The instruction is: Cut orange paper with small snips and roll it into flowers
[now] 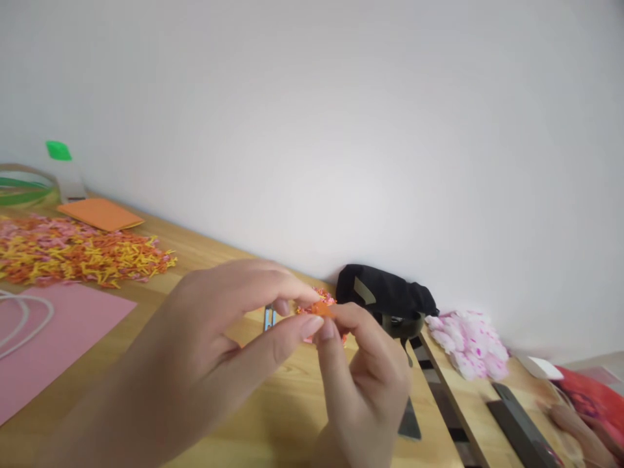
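Note:
Between the fingertips of both hands is a small orange paper piece, mostly covered by the fingers, so its exact shape is unclear. My left hand pinches it from the left with thumb and index finger. From the right, my right hand grips it the same way, the two thumbs touching or nearly so. Behind the fingertips lies a small pile of pink and orange bits on the wooden table. A light blue metallic item shows beside my left fingers.
At left lie a heap of yellow, orange and pink paper pieces, folded orange paper, a pink sheet and a white cable. A black pouch rests by the wall. Pink-white petals and another person's hand are at right.

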{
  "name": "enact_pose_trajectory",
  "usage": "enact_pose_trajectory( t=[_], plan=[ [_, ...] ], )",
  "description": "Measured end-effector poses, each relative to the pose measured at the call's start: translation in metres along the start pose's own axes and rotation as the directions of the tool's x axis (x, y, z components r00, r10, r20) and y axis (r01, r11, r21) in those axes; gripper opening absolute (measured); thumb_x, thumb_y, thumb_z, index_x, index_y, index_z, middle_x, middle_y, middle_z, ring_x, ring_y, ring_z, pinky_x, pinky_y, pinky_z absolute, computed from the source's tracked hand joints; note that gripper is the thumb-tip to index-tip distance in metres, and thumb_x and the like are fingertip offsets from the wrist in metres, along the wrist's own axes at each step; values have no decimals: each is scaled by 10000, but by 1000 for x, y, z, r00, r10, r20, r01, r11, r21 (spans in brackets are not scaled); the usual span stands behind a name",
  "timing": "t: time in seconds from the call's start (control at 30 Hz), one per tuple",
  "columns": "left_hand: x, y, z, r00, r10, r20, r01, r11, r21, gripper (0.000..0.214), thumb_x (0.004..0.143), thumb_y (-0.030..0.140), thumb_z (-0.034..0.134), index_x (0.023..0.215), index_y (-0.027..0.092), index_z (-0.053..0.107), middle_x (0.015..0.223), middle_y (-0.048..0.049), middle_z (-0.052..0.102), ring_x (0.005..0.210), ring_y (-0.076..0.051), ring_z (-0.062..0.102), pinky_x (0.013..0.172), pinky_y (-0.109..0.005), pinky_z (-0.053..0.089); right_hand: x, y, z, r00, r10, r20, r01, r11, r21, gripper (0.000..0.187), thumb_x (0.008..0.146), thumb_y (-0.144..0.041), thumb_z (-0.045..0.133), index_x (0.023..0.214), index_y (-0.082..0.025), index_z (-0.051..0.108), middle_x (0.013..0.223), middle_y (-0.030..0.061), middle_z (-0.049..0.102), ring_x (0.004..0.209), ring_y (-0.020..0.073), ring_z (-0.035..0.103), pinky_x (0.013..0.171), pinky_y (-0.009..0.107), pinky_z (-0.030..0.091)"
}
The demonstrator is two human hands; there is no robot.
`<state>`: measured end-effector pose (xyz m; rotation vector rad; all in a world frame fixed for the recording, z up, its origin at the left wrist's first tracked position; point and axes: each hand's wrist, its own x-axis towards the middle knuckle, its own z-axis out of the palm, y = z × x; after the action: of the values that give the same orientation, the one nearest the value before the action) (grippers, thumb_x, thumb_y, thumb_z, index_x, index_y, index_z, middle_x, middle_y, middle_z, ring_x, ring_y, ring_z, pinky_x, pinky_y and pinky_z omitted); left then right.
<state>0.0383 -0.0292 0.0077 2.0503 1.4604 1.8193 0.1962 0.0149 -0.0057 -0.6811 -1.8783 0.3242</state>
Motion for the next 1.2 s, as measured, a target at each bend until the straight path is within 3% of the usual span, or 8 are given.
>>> enact_pose_trajectory(
  t=[0.17,0.33,0.57,0.77,1.0,1.2],
  plan=[
    [-1,-1,-1,1000,-16,-4,16,994,107,103,913,251,599,910,351,620,889,153,714,782,-71,654,670,-155,492,-1,-4,-5,998,-56,28,58,994,-96,143,851,-80,583,864,-218,619,666,-50,619,592,84,566,555,222,445],
    [-3,-3,3,995,-54,80,46,994,103,106,897,308,627,967,387,616,946,160,715,833,-101,658,728,-209,503,2,-5,-7,996,-56,72,62,994,-94,159,850,-91,580,897,-239,612,676,-35,643,602,116,600,535,256,456],
    [-8,-6,8,988,-116,102,105,989,108,84,890,357,632,959,405,630,947,147,717,905,-142,650,810,-265,513,0,-5,-7,996,-57,73,64,993,-100,193,850,-72,586,929,-248,596,689,-42,644,618,113,602,569,250,473],
    [-6,-8,8,993,-46,112,35,995,96,90,914,340,590,957,382,657,936,96,735,881,-170,668,824,-292,533,1,-4,-7,997,-46,58,52,992,-111,181,848,-72,589,919,-238,606,691,-43,643,615,102,586,566,238,465],
    [-1,-9,8,992,-42,116,33,996,83,116,905,316,593,899,375,693,870,85,741,823,-170,680,814,-295,554,0,-5,-8,998,-33,58,39,994,-104,184,836,-85,606,919,-247,634,708,-33,663,644,121,619,575,251,481],
    [5,-8,6,992,-24,123,18,999,45,112,894,329,610,814,343,688,806,83,737,763,-161,674,729,-270,555,0,-3,-9,997,43,65,-45,999,27,181,855,-89,599,904,-256,647,685,-37,644,591,113,585,560,254,480]
  ],
)
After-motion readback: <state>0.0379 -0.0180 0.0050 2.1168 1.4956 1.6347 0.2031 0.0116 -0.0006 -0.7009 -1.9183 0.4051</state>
